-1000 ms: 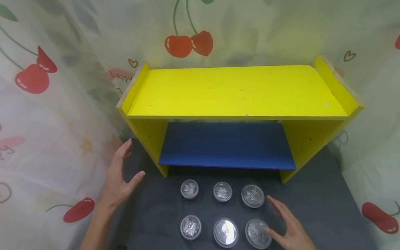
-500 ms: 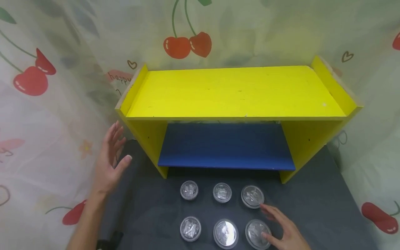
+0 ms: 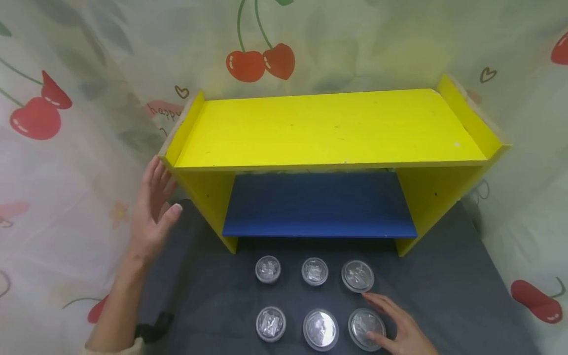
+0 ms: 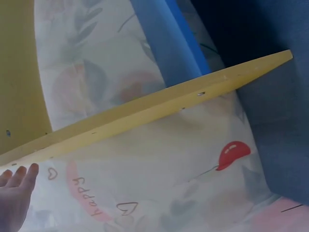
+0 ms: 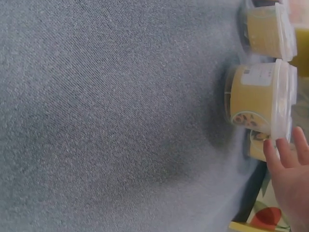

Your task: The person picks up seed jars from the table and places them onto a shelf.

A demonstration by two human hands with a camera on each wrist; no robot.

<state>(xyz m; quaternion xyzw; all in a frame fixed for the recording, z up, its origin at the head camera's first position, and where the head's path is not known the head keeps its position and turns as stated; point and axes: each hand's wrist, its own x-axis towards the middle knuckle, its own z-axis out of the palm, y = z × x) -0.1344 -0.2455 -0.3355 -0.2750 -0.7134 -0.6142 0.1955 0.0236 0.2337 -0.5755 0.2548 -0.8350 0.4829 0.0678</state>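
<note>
Several round clear-lidded plastic tubs stand in two rows before the shelf in the head view. My right hand [image 3: 401,325] is at the front right tub [image 3: 366,329], thumb over its lid and fingers extended along its far side, near the back right tub [image 3: 357,276]. The right wrist view shows the right hand's straight fingers by the lid of a yellow-labelled tub [image 5: 253,96]; contact is unclear. My left hand [image 3: 151,212] is raised with straight fingers beside the left side panel of the yellow shelf [image 3: 328,130]; whether they touch is unclear. It holds nothing.
A blue lower board [image 3: 319,204] spans the shelf between its yellow sides. The dark cloth-covered table [image 3: 213,305] lies under everything. A cherry-patterned curtain [image 3: 377,44] hangs behind and at both sides. A dark object [image 3: 155,328] lies beside the left forearm.
My left hand has moved up and left, close to the shelf's upper left corner. The right hand has shifted left, bringing its thumb further over the front right tub. The view has shifted slightly.
</note>
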